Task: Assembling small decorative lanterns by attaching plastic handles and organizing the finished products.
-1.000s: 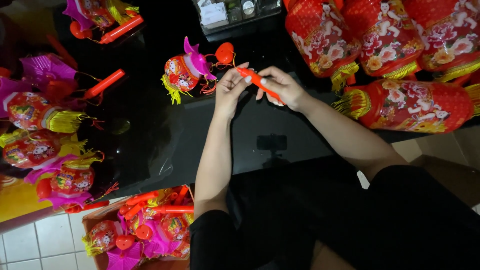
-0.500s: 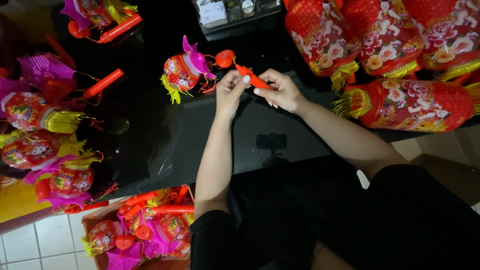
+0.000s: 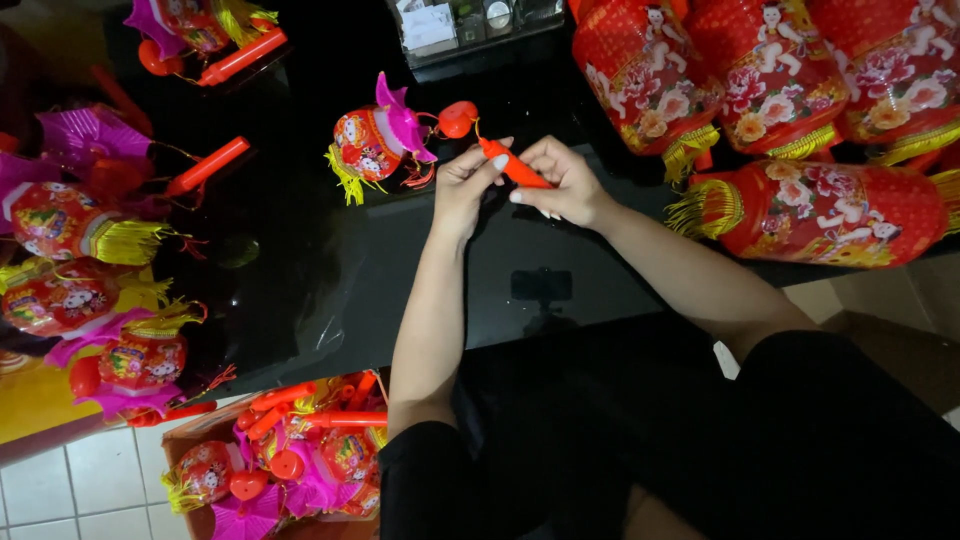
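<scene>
Your right hand point(image 3: 565, 185) grips the orange stick point(image 3: 514, 166) near the worktop's far edge, its long axis slanting up-left toward the small lantern point(image 3: 380, 140), while your left hand point(image 3: 465, 185) pinches its upper end, nearer the lantern.

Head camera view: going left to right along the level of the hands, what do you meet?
Yellow-fringed red lantern → loose orange handle → small lantern with pink fan → left hand → right hand → big red flowered lantern lying on its side.
</scene>
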